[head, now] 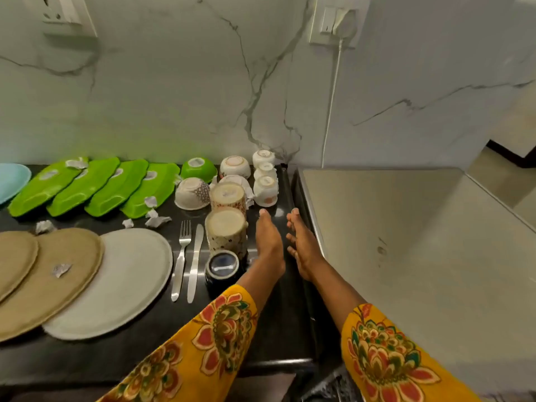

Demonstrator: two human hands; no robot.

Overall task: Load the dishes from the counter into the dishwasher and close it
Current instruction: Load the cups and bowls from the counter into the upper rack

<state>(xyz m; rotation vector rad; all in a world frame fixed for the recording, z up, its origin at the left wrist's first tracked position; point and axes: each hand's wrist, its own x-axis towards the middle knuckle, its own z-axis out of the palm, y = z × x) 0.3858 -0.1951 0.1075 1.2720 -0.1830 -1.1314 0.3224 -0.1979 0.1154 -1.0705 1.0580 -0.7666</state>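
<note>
Black counter bears upturned mugs beside both hands' straight, empty fingers.

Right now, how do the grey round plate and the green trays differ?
The grey round plate is round and pale grey; the green trays are elongated and bright green. The grey round plate is a single piece lying over the edge of a tan plate; the green trays are four, overlapped in a row nearer the wall. Both lie on the dark counter.
</note>
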